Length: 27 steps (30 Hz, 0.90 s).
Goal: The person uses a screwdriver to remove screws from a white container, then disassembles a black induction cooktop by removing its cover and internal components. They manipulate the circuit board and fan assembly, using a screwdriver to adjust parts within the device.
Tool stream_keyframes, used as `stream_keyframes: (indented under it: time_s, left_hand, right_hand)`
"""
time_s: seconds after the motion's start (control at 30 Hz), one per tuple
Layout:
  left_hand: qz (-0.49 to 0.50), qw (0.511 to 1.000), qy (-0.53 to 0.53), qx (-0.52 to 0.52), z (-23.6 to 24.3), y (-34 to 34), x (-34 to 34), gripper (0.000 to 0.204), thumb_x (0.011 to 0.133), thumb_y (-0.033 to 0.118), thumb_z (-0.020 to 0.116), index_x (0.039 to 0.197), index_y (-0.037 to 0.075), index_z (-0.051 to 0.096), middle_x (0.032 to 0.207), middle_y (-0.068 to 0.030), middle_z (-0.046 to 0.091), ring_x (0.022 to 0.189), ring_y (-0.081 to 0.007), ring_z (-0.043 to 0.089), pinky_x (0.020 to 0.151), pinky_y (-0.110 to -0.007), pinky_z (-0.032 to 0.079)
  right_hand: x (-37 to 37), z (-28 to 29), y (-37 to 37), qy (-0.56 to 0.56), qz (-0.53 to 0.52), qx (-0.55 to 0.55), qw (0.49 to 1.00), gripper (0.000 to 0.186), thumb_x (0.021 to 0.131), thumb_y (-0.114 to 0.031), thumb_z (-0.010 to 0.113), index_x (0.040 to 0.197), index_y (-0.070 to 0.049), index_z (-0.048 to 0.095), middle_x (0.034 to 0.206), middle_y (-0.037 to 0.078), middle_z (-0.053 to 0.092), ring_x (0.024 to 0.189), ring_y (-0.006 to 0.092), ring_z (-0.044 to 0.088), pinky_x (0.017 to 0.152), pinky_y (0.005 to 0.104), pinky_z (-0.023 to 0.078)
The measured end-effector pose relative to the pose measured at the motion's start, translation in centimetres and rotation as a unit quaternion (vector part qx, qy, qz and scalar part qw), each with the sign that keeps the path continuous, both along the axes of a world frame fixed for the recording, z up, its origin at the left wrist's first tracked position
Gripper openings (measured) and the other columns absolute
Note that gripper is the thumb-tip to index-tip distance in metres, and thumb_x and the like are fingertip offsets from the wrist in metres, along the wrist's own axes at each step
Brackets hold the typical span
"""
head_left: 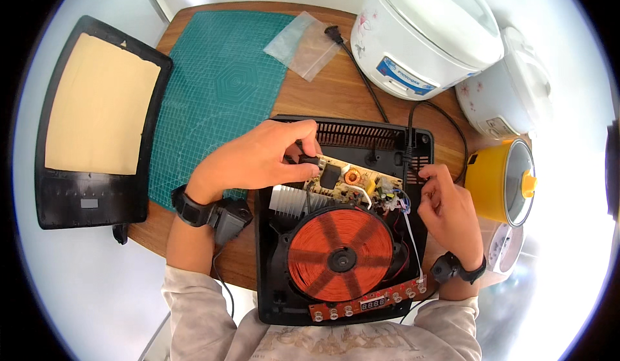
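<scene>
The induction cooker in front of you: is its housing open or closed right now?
Open. The induction cooker shows its copper coil and circuit board bare, and its top panel lies apart at the left.

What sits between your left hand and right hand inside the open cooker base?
In the head view, the tan circuit board spans the gap between the left hand and the right hand, with a small copper coil on it. The big copper coil lies nearer.

Head-worn fisheye view, looking steeply down

It looks from close above onto the desk [310, 96], forearms entering from the lower edge; straight edges bend toward the dark round rim.
</scene>
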<state>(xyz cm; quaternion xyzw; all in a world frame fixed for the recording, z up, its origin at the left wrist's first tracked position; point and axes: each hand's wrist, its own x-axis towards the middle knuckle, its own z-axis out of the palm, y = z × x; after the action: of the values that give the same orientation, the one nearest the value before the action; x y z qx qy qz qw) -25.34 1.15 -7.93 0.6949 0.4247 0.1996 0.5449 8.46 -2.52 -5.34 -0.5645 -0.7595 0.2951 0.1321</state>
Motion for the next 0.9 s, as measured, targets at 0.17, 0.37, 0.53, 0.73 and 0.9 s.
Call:
stream_keyframes:
  time_s: [0.17,0.37,0.53,0.73,0.9]
  left_hand:
    - [0.049,0.996,0.076,-0.006,0.5,-0.3,0.9,0.025,0.090,0.008,0.074,0.093,0.002,0.050,0.089,-0.0097,0.068,0.072,-0.0154,0.063,0.058,-0.030,0.048]
    - [0.066,0.987,0.147,-0.018,1.1,-1.2,2.0,0.030,0.091,0.013,0.073,0.106,0.001,0.050,0.083,-0.0182,0.070,0.072,-0.0297,0.070,0.060,-0.038,0.049]
    - [0.061,0.985,0.163,0.000,1.3,-3.0,2.1,0.053,0.092,0.012,0.071,0.137,0.003,0.043,0.106,-0.0223,0.070,0.093,-0.0376,0.070,0.078,-0.042,0.055]
    - [0.021,0.946,0.256,0.197,1.8,-6.6,0.9,0.062,0.093,0.003,0.067,0.149,0.008,0.042,0.123,-0.0193,0.065,0.112,-0.0357,0.066,0.094,-0.044,0.052]
    - [0.050,0.959,0.196,0.200,2.9,-9.8,1.2,0.036,0.095,0.009,0.067,0.130,0.003,0.060,0.114,-0.0141,0.067,0.097,-0.0291,0.066,0.084,-0.039,0.053]
  right_hand:
    - [1.0,0.1,0.1,-0.048,0.092,0.018,0.994,0.016,0.086,-0.006,0.059,0.098,0.000,0.068,0.087,0.019,0.069,0.080,0.0405,0.066,0.072,0.0470,0.053]
    - [0.9,-0.7,-0.9,-0.108,0.158,-0.001,0.982,0.022,0.088,-0.006,0.058,0.106,0.001,0.068,0.088,0.021,0.069,0.083,0.0429,0.065,0.074,0.0498,0.052]
    - [1.5,-1.5,-1.4,-0.056,0.137,0.025,0.989,0.022,0.090,-0.006,0.058,0.107,0.001,0.068,0.089,0.021,0.069,0.081,0.0424,0.065,0.072,0.0488,0.053]
    - [2.9,-0.3,-2.8,0.067,0.032,0.034,0.997,0.011,0.088,-0.007,0.068,0.098,-0.003,0.068,0.081,0.014,0.071,0.070,0.0329,0.069,0.066,0.0392,0.055]
    - [5.9,-0.1,-4.7,0.061,-0.059,-0.004,0.996,0.008,0.087,-0.004,0.071,0.094,-0.001,0.067,0.084,0.012,0.075,0.072,0.0268,0.073,0.068,0.0339,0.057]
